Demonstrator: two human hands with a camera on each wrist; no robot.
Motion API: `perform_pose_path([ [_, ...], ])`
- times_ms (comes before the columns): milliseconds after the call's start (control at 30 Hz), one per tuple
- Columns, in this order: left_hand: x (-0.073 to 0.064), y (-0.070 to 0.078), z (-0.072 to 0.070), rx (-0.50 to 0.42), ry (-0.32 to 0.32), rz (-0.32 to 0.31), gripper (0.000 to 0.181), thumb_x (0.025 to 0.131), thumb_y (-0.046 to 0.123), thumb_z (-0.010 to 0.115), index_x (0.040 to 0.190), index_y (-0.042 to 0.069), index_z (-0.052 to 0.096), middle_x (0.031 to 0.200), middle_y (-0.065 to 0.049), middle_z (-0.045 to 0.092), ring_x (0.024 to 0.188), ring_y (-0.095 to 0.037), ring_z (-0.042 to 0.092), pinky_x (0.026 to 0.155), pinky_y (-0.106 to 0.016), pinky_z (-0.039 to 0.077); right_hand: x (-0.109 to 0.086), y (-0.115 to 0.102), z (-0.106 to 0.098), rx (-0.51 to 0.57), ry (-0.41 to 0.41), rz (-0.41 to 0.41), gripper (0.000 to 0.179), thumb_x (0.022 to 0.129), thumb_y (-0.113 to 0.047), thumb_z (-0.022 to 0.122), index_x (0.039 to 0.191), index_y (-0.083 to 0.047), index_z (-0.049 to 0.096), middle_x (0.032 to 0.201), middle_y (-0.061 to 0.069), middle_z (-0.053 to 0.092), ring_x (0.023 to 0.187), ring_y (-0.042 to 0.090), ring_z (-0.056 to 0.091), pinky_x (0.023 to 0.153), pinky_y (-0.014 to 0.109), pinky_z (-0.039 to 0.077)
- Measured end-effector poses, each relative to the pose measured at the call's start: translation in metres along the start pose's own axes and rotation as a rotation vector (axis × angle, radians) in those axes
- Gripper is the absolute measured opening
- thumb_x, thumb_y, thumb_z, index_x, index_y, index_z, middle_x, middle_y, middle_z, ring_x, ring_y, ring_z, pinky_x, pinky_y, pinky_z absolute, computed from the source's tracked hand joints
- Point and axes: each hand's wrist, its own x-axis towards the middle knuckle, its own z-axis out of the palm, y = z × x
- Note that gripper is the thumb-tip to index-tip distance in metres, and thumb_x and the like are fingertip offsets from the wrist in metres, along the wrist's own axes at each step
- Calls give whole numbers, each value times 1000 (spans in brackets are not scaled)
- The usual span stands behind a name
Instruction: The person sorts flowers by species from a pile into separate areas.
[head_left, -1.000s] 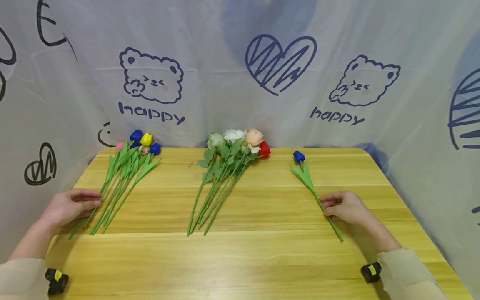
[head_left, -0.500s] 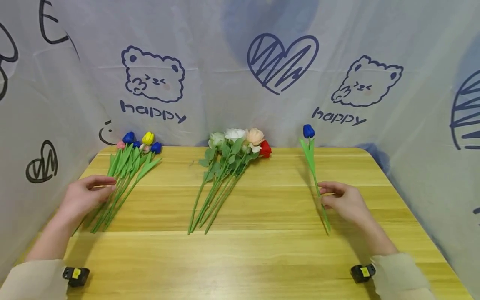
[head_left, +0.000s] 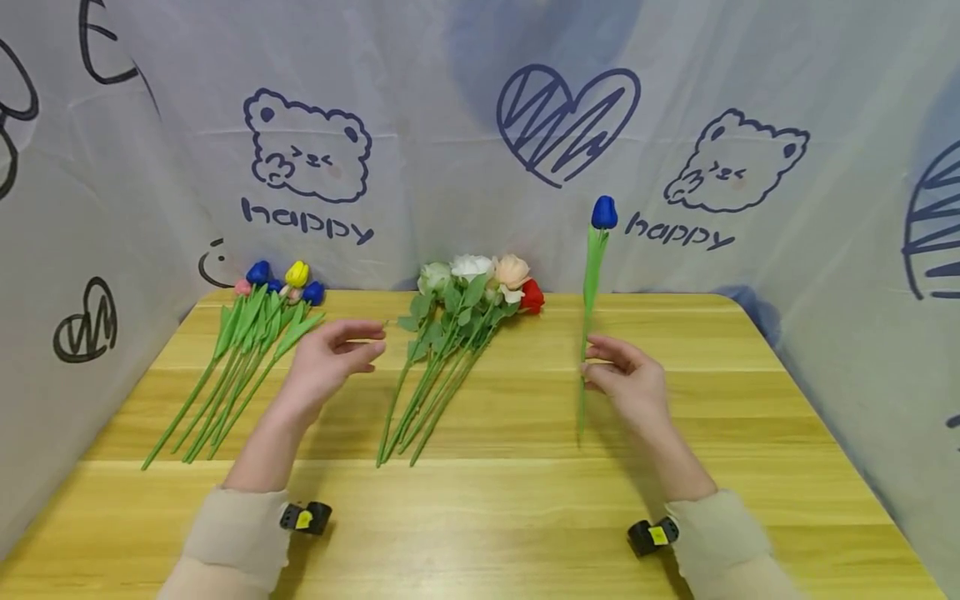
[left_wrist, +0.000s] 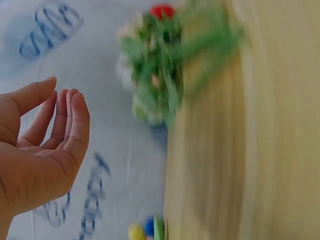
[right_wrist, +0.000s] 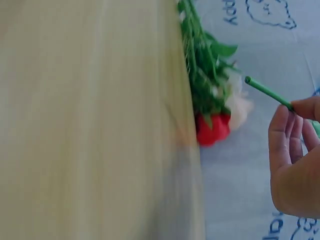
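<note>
My right hand (head_left: 630, 383) pinches the green stem of a blue tulip (head_left: 604, 213) between thumb and fingers. The tulip stands nearly upright above the table, its bloom in front of the back cloth. In the right wrist view the cut end of the stem (right_wrist: 267, 91) sticks out past the fingertips. My left hand (head_left: 330, 362) holds nothing; its fingers are loosely bent, with a gap to the thumb in the left wrist view. It hovers between a bunch of tulips (head_left: 240, 367), blue, yellow and pink, and a bunch of roses (head_left: 442, 375), nearer the roses' leaves.
Both bunches lie on the wooden table (head_left: 480, 525) with blooms at its back edge. A white cloth (head_left: 420, 183) with printed bears and hearts hangs behind and at both sides. Small black cameras (head_left: 306, 518) sit at the wrists.
My right hand has lifted the blue tulip off the table, turned it upright and carried it left. My left hand has moved right, away from the tulip stems toward the roses.
</note>
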Motion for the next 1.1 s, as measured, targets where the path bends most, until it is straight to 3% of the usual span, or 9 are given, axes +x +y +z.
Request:
perform_pose_path([
  [167, 10, 12, 51, -66, -83, 30, 37, 100, 9, 71, 135, -1, 64, 131, -21, 66, 105, -21, 69, 85, -31, 62, 5, -4, 28, 129, 35, -4, 45, 91, 10, 71, 134, 3, 65, 100, -2, 71, 87, 10, 71, 77, 30, 65],
  [267, 12, 16, 77, -98, -127, 33, 33, 98, 7, 72, 130, 0, 67, 128, -21, 68, 103, -25, 70, 87, -40, 62, 8, -7, 43, 183, 39, -9, 45, 91, 11, 69, 135, 2, 65, 101, -2, 71, 88, 11, 70, 77, 29, 65],
  [367, 13, 18, 98, -123, -154, 25, 31, 98, 7, 73, 128, 1, 69, 126, -19, 69, 101, -25, 70, 87, -45, 62, 12, -8, 55, 242, 44, 2, 46, 91, 13, 69, 135, 0, 65, 102, -1, 71, 89, 13, 70, 77, 28, 64],
  [467, 15, 18, 114, -139, -176, 20, 30, 97, 7, 74, 126, 1, 69, 124, -17, 70, 100, -23, 71, 84, -40, 62, 13, -10, 67, 298, 59, 18, 45, 90, 13, 69, 133, -1, 66, 102, 0, 71, 89, 16, 70, 76, 29, 64],
  [700, 15, 15, 132, -133, -244, 1, 31, 96, 6, 74, 125, -4, 67, 124, -19, 71, 101, -24, 73, 80, -35, 63, 14, -11, 86, 396, 88, 20, 41, 89, 13, 69, 126, -4, 69, 101, 3, 70, 86, 15, 68, 73, 28, 64],
  [933, 14, 13, 135, -175, -264, -29, 30, 96, 2, 73, 125, -4, 66, 118, -20, 71, 100, -27, 73, 85, -38, 64, 14, -11, 96, 407, 92, 24, 40, 88, 14, 68, 124, -6, 69, 103, 8, 69, 83, 12, 67, 73, 27, 64],
  [1100, 13, 14, 134, -190, -252, -50, 28, 96, -1, 72, 123, -4, 66, 118, -20, 70, 99, -26, 73, 86, -37, 64, 13, -8, 100, 407, 83, 38, 43, 88, 14, 68, 127, -3, 67, 100, 3, 68, 84, 11, 66, 73, 28, 64],
])
